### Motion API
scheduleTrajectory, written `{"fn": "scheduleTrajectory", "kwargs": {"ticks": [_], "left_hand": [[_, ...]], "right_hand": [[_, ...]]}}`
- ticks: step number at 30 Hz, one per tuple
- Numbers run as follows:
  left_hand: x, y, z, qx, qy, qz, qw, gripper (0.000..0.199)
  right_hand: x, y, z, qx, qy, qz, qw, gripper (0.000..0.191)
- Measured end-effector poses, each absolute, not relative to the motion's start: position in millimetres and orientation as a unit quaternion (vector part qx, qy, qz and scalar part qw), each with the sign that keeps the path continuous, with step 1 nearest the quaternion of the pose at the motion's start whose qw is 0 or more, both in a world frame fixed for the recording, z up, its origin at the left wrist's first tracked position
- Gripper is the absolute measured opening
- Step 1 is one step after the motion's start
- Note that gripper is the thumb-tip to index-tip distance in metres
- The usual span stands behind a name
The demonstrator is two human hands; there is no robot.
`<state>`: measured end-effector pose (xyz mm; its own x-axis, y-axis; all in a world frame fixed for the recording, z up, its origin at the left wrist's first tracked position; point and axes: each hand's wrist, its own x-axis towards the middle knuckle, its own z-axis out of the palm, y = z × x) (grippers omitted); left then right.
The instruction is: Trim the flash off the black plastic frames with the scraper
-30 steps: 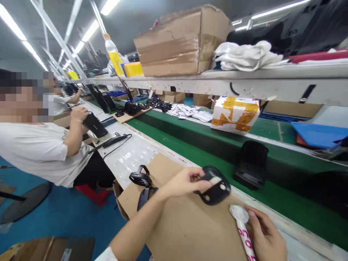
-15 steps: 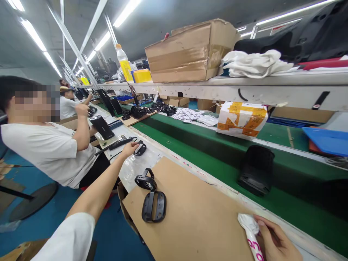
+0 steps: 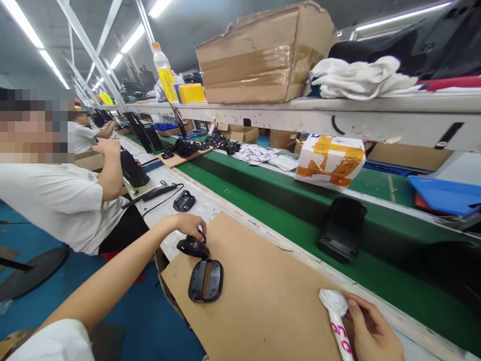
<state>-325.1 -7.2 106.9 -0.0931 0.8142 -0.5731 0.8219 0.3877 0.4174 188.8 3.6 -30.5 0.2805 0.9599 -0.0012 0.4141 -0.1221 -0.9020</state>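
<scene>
My left hand (image 3: 191, 226) is closed on the upper part of a black bracket (image 3: 193, 246) at the cardboard sheet's left edge. Just below it, a second black bracket (image 3: 205, 281) lies on the brown cardboard sheet (image 3: 263, 281). A third black bracket (image 3: 184, 200) rests on the white worktop beyond my left hand. At the lower right, my right hand (image 3: 370, 323) has its fingers round a rolled white plastic bag (image 3: 336, 316) with pink print, over the sheet's right edge.
A person in a white shirt (image 3: 63, 200) sits at the left, holding a black speaker-like case (image 3: 133, 168). Behind the worktop runs a green belt (image 3: 240, 200) carrying a black case (image 3: 342, 229). A taped box (image 3: 330, 163) stands under the shelf (image 3: 300, 113).
My left hand has left the bracket on the worktop and come back toward me, onto the bracket at the sheet's edge. My right hand still holds the bag. The view has shifted slightly.
</scene>
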Motion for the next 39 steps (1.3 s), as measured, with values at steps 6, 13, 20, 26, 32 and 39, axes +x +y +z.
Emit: {"fn": "scheduleTrajectory", "kwargs": {"ticks": [6, 13, 20, 26, 32, 39], "left_hand": [[-286, 2, 142, 0.623, 0.681, 0.231, 0.307, 0.033], [-174, 8, 148, 0.479, 0.523, 0.567, 0.418, 0.034], [-44, 25, 74, 0.437, 0.414, 0.468, 0.647, 0.026], [-14, 20, 22, 0.457, 0.365, 0.365, 0.724, 0.047], [-17, 21, -11, 0.479, 0.387, 0.399, 0.679, 0.084], [-21, 28, -35, 0.629, 0.493, 0.421, 0.43, 0.047]], "right_hand": [[183, 3, -32, -0.631, -0.498, 0.335, 0.492, 0.043], [182, 5, -37, -0.569, -0.527, 0.374, 0.509, 0.038], [175, -13, -38, -0.431, -0.577, 0.323, 0.614, 0.07], [168, -15, -29, -0.498, -0.484, 0.447, 0.564, 0.058], [161, -4, -24, -0.52, -0.343, 0.569, 0.537, 0.063], [170, -14, 2, -0.466, -0.34, 0.651, 0.493, 0.054]]}}
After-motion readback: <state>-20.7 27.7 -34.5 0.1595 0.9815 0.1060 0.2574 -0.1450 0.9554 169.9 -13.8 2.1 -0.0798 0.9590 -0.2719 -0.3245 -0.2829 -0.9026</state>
